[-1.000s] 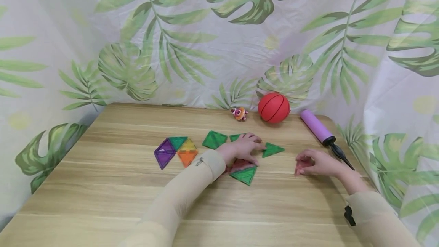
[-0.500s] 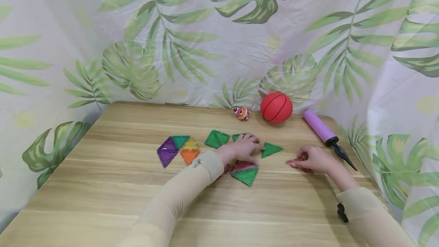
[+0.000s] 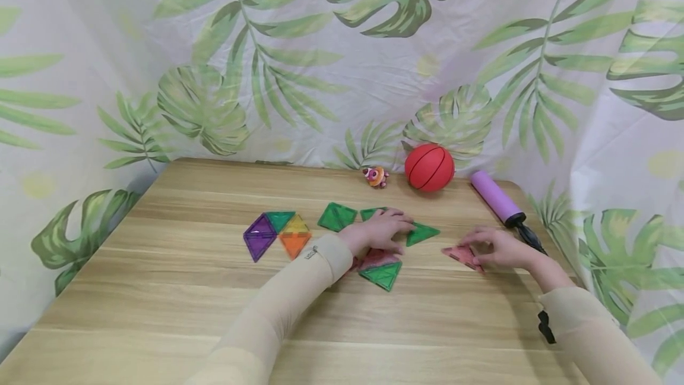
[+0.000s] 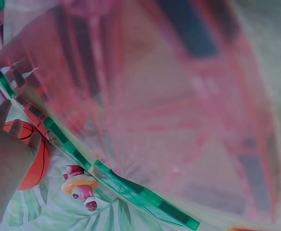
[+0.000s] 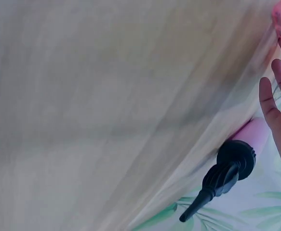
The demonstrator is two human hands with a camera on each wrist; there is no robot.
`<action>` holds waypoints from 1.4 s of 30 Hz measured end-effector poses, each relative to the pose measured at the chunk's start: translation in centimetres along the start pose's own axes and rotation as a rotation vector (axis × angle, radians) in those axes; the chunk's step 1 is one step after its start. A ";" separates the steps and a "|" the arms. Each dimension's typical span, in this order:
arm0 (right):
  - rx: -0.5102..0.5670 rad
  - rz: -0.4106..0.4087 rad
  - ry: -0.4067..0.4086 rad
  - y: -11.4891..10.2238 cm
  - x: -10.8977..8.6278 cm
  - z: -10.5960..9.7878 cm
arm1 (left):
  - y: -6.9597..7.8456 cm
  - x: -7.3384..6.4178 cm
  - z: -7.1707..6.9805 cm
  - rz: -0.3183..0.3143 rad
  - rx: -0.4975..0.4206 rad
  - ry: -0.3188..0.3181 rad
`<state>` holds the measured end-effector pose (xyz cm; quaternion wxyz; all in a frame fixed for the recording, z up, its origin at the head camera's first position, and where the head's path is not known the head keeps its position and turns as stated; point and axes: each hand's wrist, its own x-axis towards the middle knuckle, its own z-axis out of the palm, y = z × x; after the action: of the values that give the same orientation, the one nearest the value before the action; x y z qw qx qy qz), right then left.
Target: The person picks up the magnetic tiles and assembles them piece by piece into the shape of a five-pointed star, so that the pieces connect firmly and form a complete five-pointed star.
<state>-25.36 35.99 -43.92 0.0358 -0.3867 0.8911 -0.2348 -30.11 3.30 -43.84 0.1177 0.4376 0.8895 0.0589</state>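
Observation:
In the head view, my left hand (image 3: 380,232) rests over a group of translucent magnetic tiles, its fingers spread. A red tile (image 3: 376,259) lies partly under the palm, with a green triangular tile (image 3: 382,276) against its near side. The fingertips reach a green triangle (image 3: 422,233) on the right; another green tile (image 3: 371,213) is partly hidden behind the hand. My right hand (image 3: 499,248) pinches a red triangular tile (image 3: 462,255), tilted, at the right of the group. A large blurred red tile (image 4: 179,115) fills much of the left wrist view.
Left of the group lie a green diamond (image 3: 338,217) and a joined set of purple (image 3: 259,237), teal, yellow and orange tiles. Along the back stand a small figurine (image 3: 376,176), a red ball (image 3: 430,167) and a purple hand pump (image 3: 497,198).
The red triangle in my right hand has moved slightly left and turned from near upright to flatter, its face now showing. My left hand stays in place.

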 end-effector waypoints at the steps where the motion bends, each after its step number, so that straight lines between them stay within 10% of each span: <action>1: -0.002 -0.008 0.001 0.1 0.1 0.1 | 0.0 0.0 0.0 0.001 -0.004 -0.003; 16: -0.186 0.195 0.093 -1.8 1.8 1.9 | -0.4 -0.5 0.0 -0.001 -0.012 0.007; 28: -0.101 0.097 0.009 -1.3 1.6 1.9 | -0.3 -0.7 0.3 -0.021 -0.007 -0.006; 42: -0.212 0.358 0.138 -4.0 4.1 3.7 | -0.1 -0.9 0.1 -0.017 -0.014 -0.002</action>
<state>-24.58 29.29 -44.97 -0.0252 -0.2070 0.9655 -0.1557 -29.70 2.53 -43.79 0.1221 0.4295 0.8925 0.0639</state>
